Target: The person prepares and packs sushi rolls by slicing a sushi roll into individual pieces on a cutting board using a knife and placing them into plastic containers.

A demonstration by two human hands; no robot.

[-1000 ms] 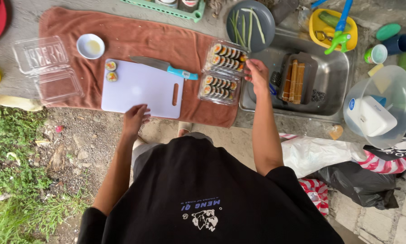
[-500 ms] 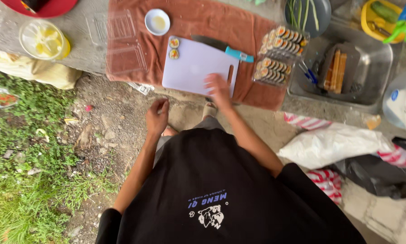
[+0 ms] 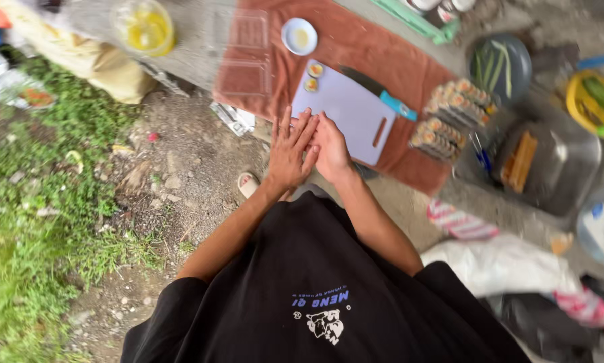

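the left hand [image 3: 290, 153] and the right hand [image 3: 329, 149] are pressed together, palm against palm, fingers stretched out flat and pointing up toward the near edge of the white cutting board [image 3: 350, 111]; neither one holds anything, and the fingertips overlap the board's lower left corner in view, though whether they touch it cannot be told. the board lies tilted on a rust-coloured towel [image 3: 376, 60], with two sushi slices [image 3: 313, 76] at its far left corner and a knife with a teal handle [image 3: 377, 91] lying along its far edge. right of the board, just beside it, a clear tray of sushi rolls [image 3: 450, 117] sits on the towel. a small white dish [image 3: 299, 35] stands beyond the board. the towel's near edge runs just past the hands, with bare dirt ground [image 3: 181, 161] open to the left. the metal tray [image 3: 551, 161] and items at the right are blurred and partly cut off.
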